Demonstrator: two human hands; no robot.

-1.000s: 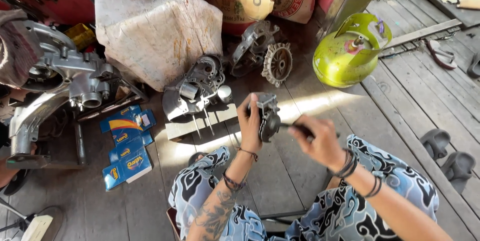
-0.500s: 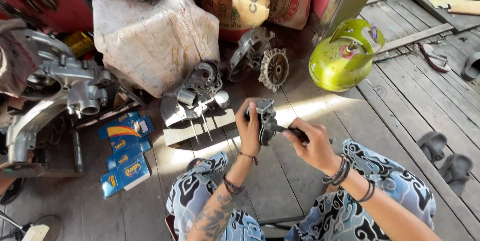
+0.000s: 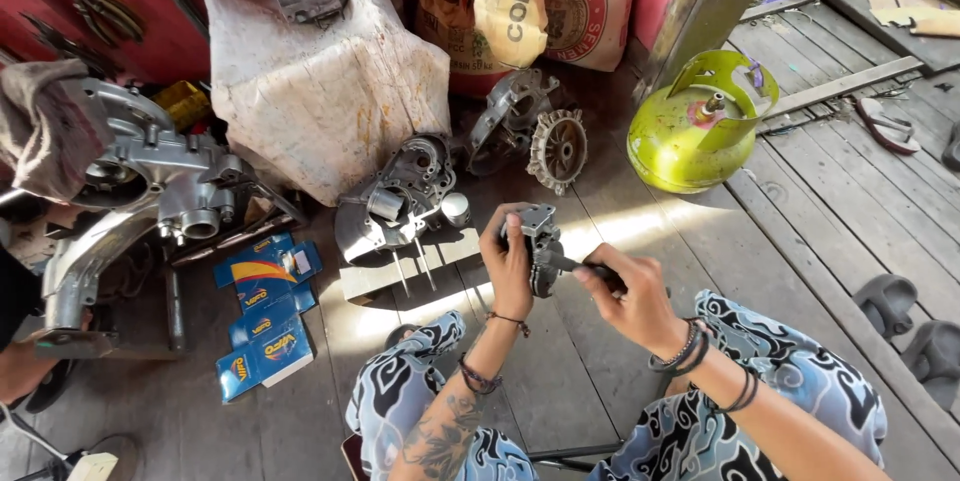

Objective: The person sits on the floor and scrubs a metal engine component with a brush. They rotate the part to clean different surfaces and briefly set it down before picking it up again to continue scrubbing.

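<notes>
At the lower left of the frame three blue boxes (image 3: 262,316) are lying on the wooden floor (image 3: 800,241). Centre frame, the left hand (image 3: 512,266) is clamping a small metal engine part (image 3: 540,246), likely stiff, heavy for its size and greasy, so gripping its body looks safest. The right hand (image 3: 630,296) is closing around one dark-handled tool (image 3: 590,269) touching it. One green gas cylinder (image 3: 690,136) is standing upper right.

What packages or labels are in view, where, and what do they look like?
Boxes: small flat cartons, blue with yellow-red swoosh, stacked on the floor left of the knees.
Tan sack: printed bag, top centre, leaning on the red wall.
White sack: round red-green emblem, right of the tan one.
No screens or signs.
</notes>
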